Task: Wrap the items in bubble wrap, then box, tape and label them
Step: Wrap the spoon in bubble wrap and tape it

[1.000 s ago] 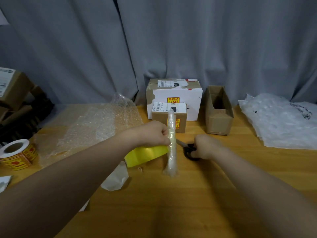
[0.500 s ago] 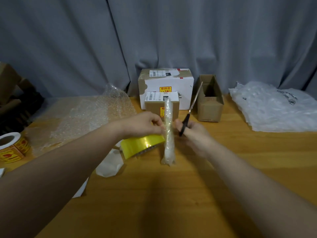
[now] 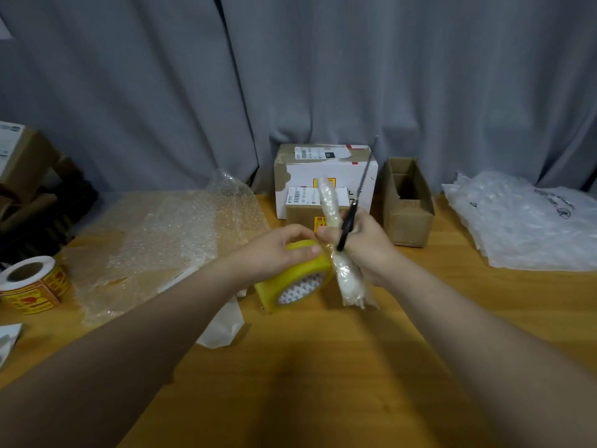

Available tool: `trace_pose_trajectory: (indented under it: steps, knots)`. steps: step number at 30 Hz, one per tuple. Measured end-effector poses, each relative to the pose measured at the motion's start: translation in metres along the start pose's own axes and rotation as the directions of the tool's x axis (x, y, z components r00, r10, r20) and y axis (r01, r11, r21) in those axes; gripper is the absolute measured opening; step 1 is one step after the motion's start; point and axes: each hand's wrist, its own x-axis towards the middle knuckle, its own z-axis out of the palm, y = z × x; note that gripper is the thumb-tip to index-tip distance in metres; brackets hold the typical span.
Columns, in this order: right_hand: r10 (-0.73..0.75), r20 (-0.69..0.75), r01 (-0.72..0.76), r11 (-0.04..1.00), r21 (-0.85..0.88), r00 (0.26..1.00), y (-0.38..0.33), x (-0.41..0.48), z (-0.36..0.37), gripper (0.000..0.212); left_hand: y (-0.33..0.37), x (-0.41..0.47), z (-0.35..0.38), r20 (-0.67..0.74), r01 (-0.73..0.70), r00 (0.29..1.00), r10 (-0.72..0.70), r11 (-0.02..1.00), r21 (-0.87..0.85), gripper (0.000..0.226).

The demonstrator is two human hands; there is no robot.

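I report a wooden table [image 3: 323, 389], bare wood nearest the head camera. A white scrap of paper [image 3: 223, 328] lies flat beside the left forearm.

Next out, the left hand [image 3: 277, 250] grips a yellow tape roll [image 3: 290, 279] from above, fingers curled over its rim. The roll is tilted; I cannot tell whether its lower edge rests on the table.

Touching the roll's right side is the wrapped item [image 3: 347, 279], a slim bundle in bubble wrap held near upright above the table's middle. The right hand [image 3: 368, 247] is closed round its middle and also holds the scissors [image 3: 345, 231] by their black handles. The blades point up and slightly right; I cannot tell whether they are parted.

At the left edge stands a label roll [image 3: 32, 282], red and yellow. Beyond it a bubble wrap sheet [image 3: 174, 234] is spread loosely.

Farther back, a small brown box [image 3: 302, 216] sits against a white box [image 3: 300, 171], with an open carton [image 3: 407, 218] just right of them. A pile of clear bags [image 3: 523, 221] lies at far right and brown cartons [image 3: 22, 163] at far left. A grey curtain [image 3: 290, 76] closes the background
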Motion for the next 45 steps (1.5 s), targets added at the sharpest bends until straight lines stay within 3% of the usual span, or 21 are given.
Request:
trace_pose_trajectory:
  steps: [3, 7, 10, 13, 16, 18, 20, 23, 26, 31, 35, 38, 42, 45]
  knots:
    - [0.003, -0.031, -0.003, 1.000, 0.000, 1.000, 0.003, 0.002, -0.005, 0.043, 0.002, 0.009, -0.006, -0.015, -0.040, 0.999, 0.048, 0.945, 0.323, 0.040]
    - [0.157, -0.099, -0.128, 0.960, 0.248, 0.983, 0.019, -0.008, -0.009, 0.026, 0.014, 0.022, -0.010, 0.057, -0.108, 0.994, 0.092, 0.896, 0.431, 0.031]
    - [0.292, -0.011, -0.277, 0.919, 0.281, 0.956, 0.043, -0.020, -0.013, 0.026, 0.024, 0.031, -0.002, 0.136, -0.177, 0.984, 0.118, 0.770, 0.613, 0.021]
    - [0.361, 0.022, -0.362, 0.930, 0.068, 0.932, 0.053, -0.026, -0.023, 0.036, 0.031, 0.040, 0.004, 0.173, -0.213, 0.977, 0.125, 0.629, 0.747, 0.013]
    - [0.224, 0.016, -0.204, 0.915, -0.347, 0.975, 0.041, -0.028, -0.048, 0.042, 0.043, 0.043, -0.001, 0.189, -0.249, 0.967, 0.172, 0.467, 0.848, 0.017]
    - [0.166, 0.134, -0.064, 0.829, -0.555, 0.977, 0.026, -0.025, -0.066, 0.046, 0.048, 0.043, -0.009, 0.238, -0.287, 0.953, 0.187, 0.312, 0.906, 0.021]
    - [0.186, 0.214, 0.025, 0.695, -0.718, 0.959, 0.009, -0.017, -0.079, 0.050, 0.050, 0.044, -0.017, 0.300, -0.327, 0.941, 0.159, 0.185, 0.927, 0.023]
    - [0.167, 0.210, 0.102, 0.494, -0.863, 0.963, -0.019, -0.004, -0.087, 0.062, 0.053, 0.046, -0.028, 0.313, -0.322, 0.945, 0.097, 0.085, 0.943, 0.022]
    - [0.124, 0.232, 0.191, 0.275, -0.942, 0.965, -0.043, 0.002, -0.086, 0.070, 0.056, 0.045, -0.033, 0.275, -0.277, 0.959, 0.062, 0.030, 0.960, 0.024]
    - [0.213, 0.252, 0.253, 0.028, -0.967, 0.944, -0.064, -0.004, -0.067, 0.073, 0.053, 0.043, -0.040, 0.212, -0.213, 0.975, 0.061, 0.020, 0.977, 0.019]
    - [0.341, 0.251, 0.252, 0.042, -0.967, 0.906, -0.063, -0.002, -0.042, 0.078, 0.055, 0.039, -0.039, 0.229, -0.227, 0.971, 0.064, -0.038, 0.973, 0.023]
    - [0.376, 0.238, 0.237, 0.048, -0.970, 0.896, -0.064, 0.002, -0.025, 0.070, 0.061, 0.035, -0.034, 0.247, -0.240, 0.966, 0.070, -0.094, 0.966, 0.025]
    - [0.389, 0.186, 0.218, -0.039, -0.975, 0.902, -0.065, 0.005, -0.012, 0.056, 0.068, 0.029, -0.027, 0.295, -0.273, 0.950, 0.102, -0.191, 0.943, 0.027]
    - [0.370, 0.182, 0.222, -0.066, -0.973, 0.911, -0.064, 0.004, -0.010, 0.062, 0.072, 0.026, -0.023, 0.344, -0.301, 0.931, 0.121, -0.278, 0.912, 0.028]
